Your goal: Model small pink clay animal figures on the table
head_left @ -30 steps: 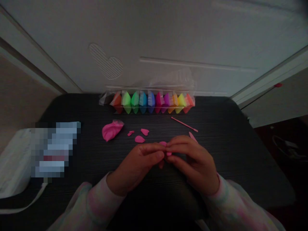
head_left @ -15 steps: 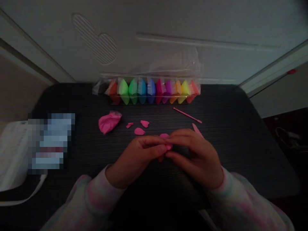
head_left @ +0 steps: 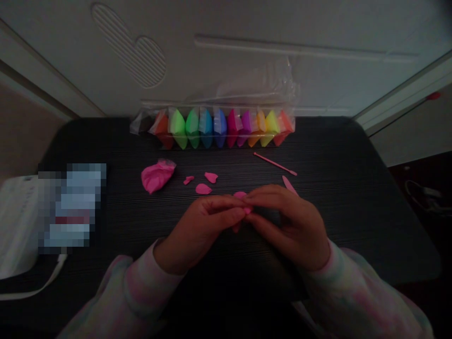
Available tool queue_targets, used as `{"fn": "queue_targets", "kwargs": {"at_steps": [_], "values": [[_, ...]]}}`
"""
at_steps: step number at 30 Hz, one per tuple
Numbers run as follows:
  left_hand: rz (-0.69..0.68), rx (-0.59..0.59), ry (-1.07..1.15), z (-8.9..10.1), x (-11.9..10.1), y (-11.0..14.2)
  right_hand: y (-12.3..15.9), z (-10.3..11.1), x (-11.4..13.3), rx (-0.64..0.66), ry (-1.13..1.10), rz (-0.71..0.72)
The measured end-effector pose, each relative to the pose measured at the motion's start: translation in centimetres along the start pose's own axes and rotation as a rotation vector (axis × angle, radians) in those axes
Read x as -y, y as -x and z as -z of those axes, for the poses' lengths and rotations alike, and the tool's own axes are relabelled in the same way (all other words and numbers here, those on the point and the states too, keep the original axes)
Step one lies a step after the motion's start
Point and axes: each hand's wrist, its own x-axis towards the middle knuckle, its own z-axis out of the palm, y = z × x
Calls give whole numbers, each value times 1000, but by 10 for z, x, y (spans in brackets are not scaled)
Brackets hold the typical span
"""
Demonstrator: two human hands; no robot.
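Pink clay (head_left: 248,210), bright and smooth, shows as a small bit between the fingertips of both hands, above the near half of the tabletop (head_left: 367,221). From my distant seat I see the left hand (head_left: 201,226) pinching it between thumb and forefinger, and the right hand (head_left: 296,221) grasping it from the other side, thumb below, fingers curved over. A rounded pink bit (head_left: 240,194) peeks out just beyond the fingers; I cannot tell whether it is the same piece.

Farther toward the far edge lie a petal-shaped piece (head_left: 204,189), a notched piece (head_left: 211,177) and a crooked piece (head_left: 189,180), with a pink lump (head_left: 157,177) in clear wrap to their left. A thin pink stick (head_left: 275,164) and a pink blade (head_left: 289,184) lie on the right, the blade partly hidden by the hand.

Faint marks on a white box (head_left: 17,230) at the left edge are too small for me to read; a bluish flat thing (head_left: 74,207) beside it is pixelated.

The tabletop is black, finely grooved, with rounded far corners. Along its far edge, coloured packets (head_left: 220,132) stand in a clear bag (head_left: 257,87) against a white panel (head_left: 247,19) bearing a ribbed heart (head_left: 150,61). The room is dim.
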Motion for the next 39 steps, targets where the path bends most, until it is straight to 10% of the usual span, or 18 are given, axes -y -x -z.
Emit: {"fn": "queue_targets", "kwargs": {"at_steps": [39], "values": [[-46,-13,-129,1,2,1,-3,3,0,35,88,53]]}}
